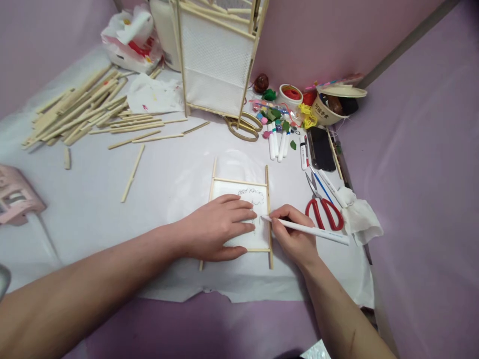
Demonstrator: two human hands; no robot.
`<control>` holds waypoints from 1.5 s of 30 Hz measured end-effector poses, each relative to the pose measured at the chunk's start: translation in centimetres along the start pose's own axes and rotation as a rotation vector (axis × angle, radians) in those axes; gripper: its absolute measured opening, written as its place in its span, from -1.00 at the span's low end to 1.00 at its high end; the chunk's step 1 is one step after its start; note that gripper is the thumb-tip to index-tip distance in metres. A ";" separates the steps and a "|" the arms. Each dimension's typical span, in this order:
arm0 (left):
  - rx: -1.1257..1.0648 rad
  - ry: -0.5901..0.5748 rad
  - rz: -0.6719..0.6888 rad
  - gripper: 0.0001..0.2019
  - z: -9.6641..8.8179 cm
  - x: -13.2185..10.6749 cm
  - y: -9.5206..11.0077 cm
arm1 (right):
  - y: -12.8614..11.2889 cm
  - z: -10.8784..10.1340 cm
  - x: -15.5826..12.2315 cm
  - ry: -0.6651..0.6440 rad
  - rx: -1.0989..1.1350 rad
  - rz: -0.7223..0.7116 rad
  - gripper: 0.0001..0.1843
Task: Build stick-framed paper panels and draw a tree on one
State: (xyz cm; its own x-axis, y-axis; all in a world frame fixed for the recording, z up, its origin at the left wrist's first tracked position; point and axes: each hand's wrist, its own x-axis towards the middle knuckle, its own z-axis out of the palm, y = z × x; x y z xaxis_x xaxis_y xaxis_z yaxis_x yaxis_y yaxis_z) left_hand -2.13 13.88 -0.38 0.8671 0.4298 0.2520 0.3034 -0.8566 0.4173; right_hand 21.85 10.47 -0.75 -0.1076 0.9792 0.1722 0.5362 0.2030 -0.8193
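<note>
A small frame of thin wooden sticks (241,182) lies flat on the covered table, with a white sheet (229,189) stretched inside it. Dark pen lines on the sheet form a bumpy, cloud-like outline and some strokes beneath it. My left hand (220,227) rests flat across the sheet, fingers stretched out, hiding its left and middle parts. At the frame's right stick, my right hand (295,234) grips a slim white pen (312,230). The pen's tip touches or hovers just above the sheet beside my left fingertips; I cannot tell which.
Red-handled scissors (325,213), a dark phone (322,149) and white markers (279,142) lie to the right. Behind the frame stand a tall stick structure with white panels (219,65) and gold-handled scissors (245,127). Loose wooden sticks (82,109) pile up at left, near a pink device (18,194).
</note>
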 end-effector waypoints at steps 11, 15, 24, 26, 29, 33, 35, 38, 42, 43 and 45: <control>-0.003 -0.007 0.008 -0.63 0.1 0.0 0.0 | 0.1 0.1 0.0 -0.008 -0.018 -0.028 -0.91; -0.002 -0.009 0.010 -0.63 0.0 0.0 -0.1 | -0.1 0.1 0.1 -0.001 -0.034 -0.046 -0.92; 0.002 0.002 0.017 -0.62 0.1 0.0 0.0 | -0.3 0.2 0.1 0.007 -0.066 -0.053 -0.91; 0.003 0.001 0.015 -0.63 0.1 0.0 0.0 | -0.3 0.2 0.1 0.008 -0.068 -0.058 -0.91; 0.004 -0.002 0.011 -0.63 0.0 0.0 0.0 | -0.3 0.2 0.2 0.009 -0.077 -0.072 -0.91; 0.000 0.003 0.006 -0.64 0.0 0.0 0.0 | -0.3 0.3 0.2 0.013 -0.075 -0.074 -0.91; -0.001 0.003 0.004 -0.64 0.0 0.0 0.1 | -0.3 0.3 0.2 0.014 -0.075 -0.066 -0.90; -0.006 0.009 0.005 -0.63 0.0 0.0 0.1 | -0.3 0.4 0.2 0.018 -0.078 -0.052 -0.91; -0.012 0.011 0.008 -0.63 -0.1 0.1 0.1 | -0.4 0.4 0.2 0.029 -0.075 -0.042 -0.91; -0.013 0.011 0.006 -0.63 -0.1 0.1 0.1 | -0.4 0.4 0.1 0.031 -0.074 -0.039 -0.91; -0.014 0.012 0.002 -0.64 -0.1 0.1 0.1 | -0.3 0.4 0.1 0.032 -0.075 -0.033 -0.91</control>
State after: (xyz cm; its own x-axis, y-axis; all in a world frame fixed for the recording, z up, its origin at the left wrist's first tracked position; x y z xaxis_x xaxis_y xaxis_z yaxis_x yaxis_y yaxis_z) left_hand -2.06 13.85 -0.23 0.8630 0.4311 0.2633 0.2955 -0.8536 0.4290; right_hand 21.35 10.53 -0.65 -0.1003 0.9710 0.2171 0.5943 0.2334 -0.7696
